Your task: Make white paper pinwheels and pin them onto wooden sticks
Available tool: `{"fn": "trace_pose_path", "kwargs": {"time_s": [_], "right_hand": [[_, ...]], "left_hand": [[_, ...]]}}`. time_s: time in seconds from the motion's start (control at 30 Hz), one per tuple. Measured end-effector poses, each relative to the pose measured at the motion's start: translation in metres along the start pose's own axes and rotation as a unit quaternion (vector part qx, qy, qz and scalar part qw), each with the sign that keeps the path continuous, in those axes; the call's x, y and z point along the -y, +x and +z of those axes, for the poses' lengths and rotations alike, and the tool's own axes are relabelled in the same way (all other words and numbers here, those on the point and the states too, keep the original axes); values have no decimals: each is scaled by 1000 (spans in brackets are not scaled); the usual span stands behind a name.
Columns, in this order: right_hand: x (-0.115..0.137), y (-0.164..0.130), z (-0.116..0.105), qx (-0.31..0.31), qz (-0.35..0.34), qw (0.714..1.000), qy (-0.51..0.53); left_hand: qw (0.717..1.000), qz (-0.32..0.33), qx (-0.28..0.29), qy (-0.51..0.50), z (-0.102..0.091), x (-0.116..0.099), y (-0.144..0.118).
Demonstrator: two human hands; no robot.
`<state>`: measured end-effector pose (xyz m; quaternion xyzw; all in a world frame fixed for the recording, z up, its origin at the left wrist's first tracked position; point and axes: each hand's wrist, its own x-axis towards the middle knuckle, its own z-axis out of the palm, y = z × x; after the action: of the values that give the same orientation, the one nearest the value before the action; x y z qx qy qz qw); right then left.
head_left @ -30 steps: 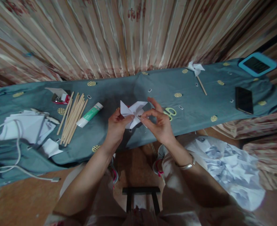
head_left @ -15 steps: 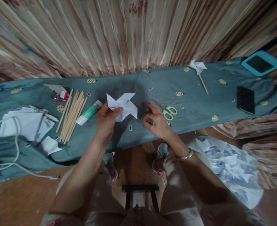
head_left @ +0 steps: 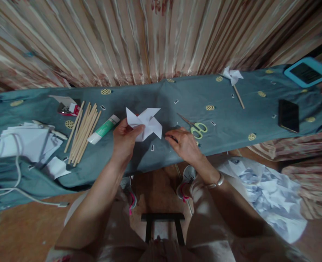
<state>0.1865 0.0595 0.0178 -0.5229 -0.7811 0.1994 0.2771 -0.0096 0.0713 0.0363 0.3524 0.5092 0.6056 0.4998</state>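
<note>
A white paper pinwheel (head_left: 150, 123) is pinched between the thumb and fingers of my left hand (head_left: 125, 140), its blades spread toward the right. My right hand (head_left: 183, 143) is just to the right of it, fingers closed together in a pinch. Whatever lies between those fingertips is too small to make out. Beyond my right hand rest scissors (head_left: 198, 130) with pale green handles. A green and white glue tube (head_left: 104, 130) lies left of my left hand, beside a bundle of wooden sticks (head_left: 84, 134).
At the left are a small red box (head_left: 69, 107), a stack of white paper (head_left: 27, 142) and a white cable (head_left: 19, 165). A finished pinwheel on a stick (head_left: 233, 77), a phone (head_left: 288, 115) and a blue-framed device (head_left: 307, 71) lie at the right. A bag of paper pieces (head_left: 267, 193) stands below.
The fingers of my right hand have closed from a spread position into a pinch. My left hand still holds the pinwheel in nearly the same place.
</note>
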Motion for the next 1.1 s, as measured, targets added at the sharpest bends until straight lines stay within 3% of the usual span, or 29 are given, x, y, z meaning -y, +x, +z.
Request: {"fn": "trace_pose_path", "kwargs": {"time_s": [0.17,0.33,0.57,0.77,1.1], "right_hand": [[-3,3,0,-41,43,998,-29],[1,6,-2,22,72,996,-39],[9,6,-3,90,29,991,-98],[8,1,-3,91,-22,990,-107],[9,-3,-3,78,25,995,-49]], "left_hand": [[1000,0,2,-10,1,1,0],[1000,1,8,-27,1,3,0],[1000,-3,5,-18,2,4,-1],[1000,-16,18,-15,3,7,-3],[999,-25,26,-26,6,9,-3]]}}
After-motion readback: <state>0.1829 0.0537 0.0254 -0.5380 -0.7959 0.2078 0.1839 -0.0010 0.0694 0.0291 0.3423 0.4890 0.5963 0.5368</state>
